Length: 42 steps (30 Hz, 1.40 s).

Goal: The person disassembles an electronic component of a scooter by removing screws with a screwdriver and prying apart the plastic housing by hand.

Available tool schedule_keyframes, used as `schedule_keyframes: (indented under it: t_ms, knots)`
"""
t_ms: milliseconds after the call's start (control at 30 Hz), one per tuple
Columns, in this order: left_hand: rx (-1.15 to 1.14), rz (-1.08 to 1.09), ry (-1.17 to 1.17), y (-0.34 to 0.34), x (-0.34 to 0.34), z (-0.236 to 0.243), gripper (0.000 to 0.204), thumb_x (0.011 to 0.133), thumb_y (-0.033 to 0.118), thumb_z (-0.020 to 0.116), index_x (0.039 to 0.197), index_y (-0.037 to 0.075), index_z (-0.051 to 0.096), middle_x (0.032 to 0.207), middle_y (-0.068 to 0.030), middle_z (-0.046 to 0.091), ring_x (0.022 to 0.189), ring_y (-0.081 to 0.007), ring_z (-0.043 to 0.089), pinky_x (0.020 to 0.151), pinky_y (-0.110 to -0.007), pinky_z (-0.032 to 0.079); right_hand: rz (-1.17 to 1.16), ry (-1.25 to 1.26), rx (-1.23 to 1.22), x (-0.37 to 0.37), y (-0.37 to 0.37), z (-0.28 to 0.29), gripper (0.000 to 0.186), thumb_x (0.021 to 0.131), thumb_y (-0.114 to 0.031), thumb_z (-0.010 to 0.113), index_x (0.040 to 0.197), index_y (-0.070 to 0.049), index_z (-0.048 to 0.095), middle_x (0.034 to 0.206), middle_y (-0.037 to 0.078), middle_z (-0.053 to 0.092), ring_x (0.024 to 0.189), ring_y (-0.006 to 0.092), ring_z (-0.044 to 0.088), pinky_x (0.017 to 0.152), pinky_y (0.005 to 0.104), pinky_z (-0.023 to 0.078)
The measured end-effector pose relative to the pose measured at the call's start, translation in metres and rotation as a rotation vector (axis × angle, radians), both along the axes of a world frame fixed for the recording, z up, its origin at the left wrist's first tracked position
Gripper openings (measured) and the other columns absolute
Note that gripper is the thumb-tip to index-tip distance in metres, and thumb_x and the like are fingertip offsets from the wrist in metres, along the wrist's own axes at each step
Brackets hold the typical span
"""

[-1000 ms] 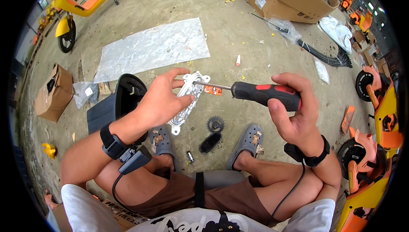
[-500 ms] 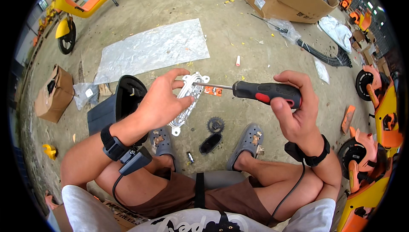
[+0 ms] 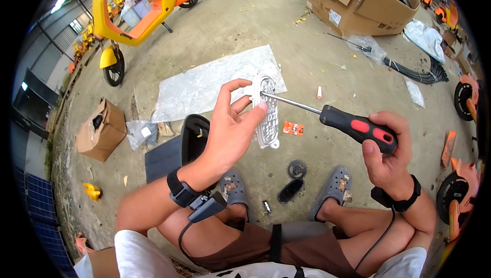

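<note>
Between the fingers and thumb of my left hand (image 3: 227, 132) is an oval lamp (image 3: 269, 122) with a clear patterned lens, a pale rim and small mounting tabs. It stands nearly upright, facing right. My right hand (image 3: 393, 165) is closed around the black and red handle of a screwdriver (image 3: 353, 125). The screwdriver's metal shaft slopes up to the left, and its tip meets the upper part of the lamp's lens side. Whether the tip sits in a screw is too small to tell.
On the floor by my shoes lie a toothed gear (image 3: 296, 169), a black oval part (image 3: 290, 191) and an orange packet (image 3: 293, 128). A black shell (image 3: 196, 137) rests left. Beyond are a plastic sheet (image 3: 194, 85), cartons (image 3: 102, 131), a cable bundle (image 3: 424, 76) and a yellow scooter (image 3: 125, 35).
The lamp has turned more upright, its lens showing more fully. The screwdriver, level before, now slopes down toward its handle. The whole view has shifted, so the floor things appear farther right.
</note>
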<state>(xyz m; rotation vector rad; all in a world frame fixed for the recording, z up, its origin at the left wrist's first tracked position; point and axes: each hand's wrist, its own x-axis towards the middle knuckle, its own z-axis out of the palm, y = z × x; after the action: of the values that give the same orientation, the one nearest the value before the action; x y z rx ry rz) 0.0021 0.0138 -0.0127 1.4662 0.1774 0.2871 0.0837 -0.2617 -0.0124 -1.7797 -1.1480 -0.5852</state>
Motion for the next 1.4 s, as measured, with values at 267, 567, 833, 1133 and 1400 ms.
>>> schedule_keyframes:
  t_ms: [267, 567, 833, 1133, 1400]
  knots:
    - [-0.205, 0.042, -0.089, 0.008, 0.001, 0.003, 0.02, 0.106, 0.021, 0.045, 0.124, 0.015, 0.039, 0.117, -0.0081, 0.061, 0.107, -0.0199, 0.06, 0.09, -0.039, 0.049, 0.047, 0.035, 0.005, -0.004, -0.003, 0.0, 0.041, 0.084, -0.015, 0.071, 0.118, 0.003, 0.055, 0.103, 0.015, 0.063, 0.078, 0.0165, 0.063, 0.068, 0.027, 0.05]
    - [-0.194, -0.022, -0.158, 0.014, 0.0, -0.002, 0.02, 0.104, 0.018, 0.05, 0.119, 0.012, 0.04, 0.117, -0.0109, 0.062, 0.108, -0.0217, 0.061, 0.093, -0.042, 0.049, 0.03, 0.014, 0.01, -0.002, -0.001, 0.001, 0.039, 0.086, -0.017, 0.07, 0.116, 0.002, 0.056, 0.097, 0.013, 0.065, 0.075, 0.0153, 0.062, 0.066, 0.0262, 0.049]
    - [-0.085, 0.029, -0.137, 0.012, -0.002, -0.002, 0.022, 0.102, 0.015, 0.052, 0.118, 0.008, 0.039, 0.116, -0.0147, 0.064, 0.107, -0.0226, 0.062, 0.093, -0.044, 0.05, 0.052, 0.416, 0.083, -0.006, -0.001, 0.004, 0.042, 0.083, -0.019, 0.07, 0.116, 0.001, 0.054, 0.09, 0.007, 0.064, 0.073, 0.0096, 0.057, 0.066, 0.025, 0.046]
    - [-0.067, 0.049, -0.142, 0.009, -0.002, -0.007, 0.019, 0.102, 0.013, 0.051, 0.115, 0.005, 0.039, 0.114, -0.0167, 0.064, 0.107, -0.0237, 0.063, 0.093, -0.045, 0.052, 0.15, 0.527, 0.062, -0.009, -0.007, 0.007, 0.045, 0.086, -0.019, 0.068, 0.118, 0.002, 0.047, 0.093, 0.009, 0.062, 0.075, 0.0084, 0.054, 0.067, 0.0229, 0.043]
    - [-0.037, 0.038, -0.165, 0.011, -0.001, -0.009, 0.017, 0.102, 0.011, 0.051, 0.114, 0.005, 0.04, 0.114, -0.0163, 0.064, 0.106, -0.0232, 0.063, 0.092, -0.043, 0.053, 0.157, 0.308, 0.203, -0.004, 0.002, -0.008, 0.045, 0.087, -0.019, 0.068, 0.119, 0.001, 0.045, 0.094, 0.009, 0.06, 0.075, 0.0092, 0.054, 0.066, 0.0231, 0.042]
